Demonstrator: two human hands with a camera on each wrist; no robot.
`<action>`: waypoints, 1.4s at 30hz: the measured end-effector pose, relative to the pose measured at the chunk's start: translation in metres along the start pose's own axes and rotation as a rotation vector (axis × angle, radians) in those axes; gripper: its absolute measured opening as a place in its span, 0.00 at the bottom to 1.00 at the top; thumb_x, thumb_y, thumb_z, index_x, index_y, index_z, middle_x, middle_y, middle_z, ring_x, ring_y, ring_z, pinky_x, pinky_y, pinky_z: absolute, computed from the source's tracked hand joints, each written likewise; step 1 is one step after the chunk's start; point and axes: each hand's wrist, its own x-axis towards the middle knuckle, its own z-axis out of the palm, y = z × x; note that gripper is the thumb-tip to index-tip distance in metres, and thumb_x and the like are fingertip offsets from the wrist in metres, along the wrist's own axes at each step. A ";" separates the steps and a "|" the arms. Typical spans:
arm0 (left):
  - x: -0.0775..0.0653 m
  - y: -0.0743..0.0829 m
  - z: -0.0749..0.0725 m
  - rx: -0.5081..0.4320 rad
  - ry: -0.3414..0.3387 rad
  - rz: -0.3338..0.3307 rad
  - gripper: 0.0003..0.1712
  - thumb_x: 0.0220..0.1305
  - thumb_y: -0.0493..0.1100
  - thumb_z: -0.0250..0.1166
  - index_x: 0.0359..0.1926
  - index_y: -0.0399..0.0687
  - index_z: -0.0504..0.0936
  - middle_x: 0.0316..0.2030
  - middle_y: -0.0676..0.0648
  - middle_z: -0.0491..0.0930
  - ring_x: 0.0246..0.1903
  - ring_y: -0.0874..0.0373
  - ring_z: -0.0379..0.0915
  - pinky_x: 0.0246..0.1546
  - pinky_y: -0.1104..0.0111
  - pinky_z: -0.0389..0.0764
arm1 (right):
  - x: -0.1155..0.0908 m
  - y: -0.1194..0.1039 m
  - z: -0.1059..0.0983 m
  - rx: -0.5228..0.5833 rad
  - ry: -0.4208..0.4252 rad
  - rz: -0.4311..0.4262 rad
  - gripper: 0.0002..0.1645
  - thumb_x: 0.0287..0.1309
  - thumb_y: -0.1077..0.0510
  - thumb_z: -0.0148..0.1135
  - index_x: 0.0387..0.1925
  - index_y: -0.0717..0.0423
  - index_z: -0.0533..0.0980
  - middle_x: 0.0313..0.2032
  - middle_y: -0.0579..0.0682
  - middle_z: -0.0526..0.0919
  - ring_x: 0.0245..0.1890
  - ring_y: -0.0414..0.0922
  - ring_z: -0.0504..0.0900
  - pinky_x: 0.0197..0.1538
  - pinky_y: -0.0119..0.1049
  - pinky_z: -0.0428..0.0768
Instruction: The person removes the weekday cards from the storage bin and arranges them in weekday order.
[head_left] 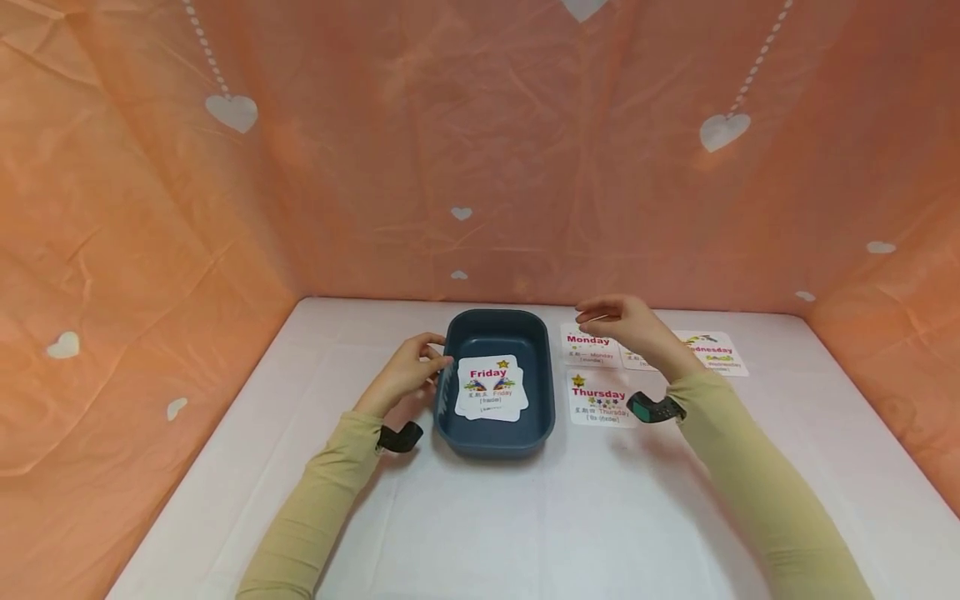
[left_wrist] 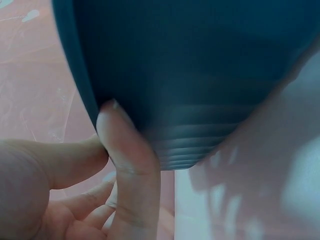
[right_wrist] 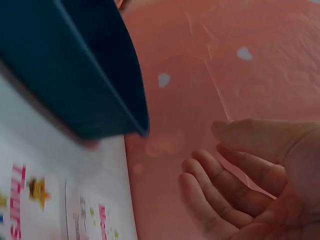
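A dark blue plastic bin (head_left: 495,440) stands on the white table, and in it lies a small stack of weekday cards topped by the Friday card (head_left: 491,385). My left hand (head_left: 406,372) pinches the bin's left rim between thumb and finger, as the left wrist view shows close up. Over the cards right of the bin hovers my right hand (head_left: 626,323), its fingers loosely bent around nothing. Below it are the Monday card (head_left: 588,354) and, partly hidden by the hand, the Wednesday card (head_left: 716,352). The Thursday card (head_left: 597,400) lies in front of the Monday card.
Another card (head_left: 636,360) between Monday and Wednesday is mostly covered by the right hand and forearm. Orange cloth (head_left: 510,167) with white hearts hangs behind the table (head_left: 480,525) and on both sides. Each wrist wears a black strapped device (head_left: 651,408).
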 end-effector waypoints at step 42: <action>0.001 0.000 0.004 -0.012 -0.007 -0.018 0.25 0.66 0.36 0.61 0.62 0.34 0.68 0.33 0.38 0.76 0.19 0.58 0.73 0.18 0.68 0.77 | 0.074 -0.022 0.108 -0.031 -0.228 0.065 0.20 0.64 0.60 0.59 0.54 0.68 0.75 0.47 0.58 0.81 0.50 0.57 0.77 0.52 0.45 0.77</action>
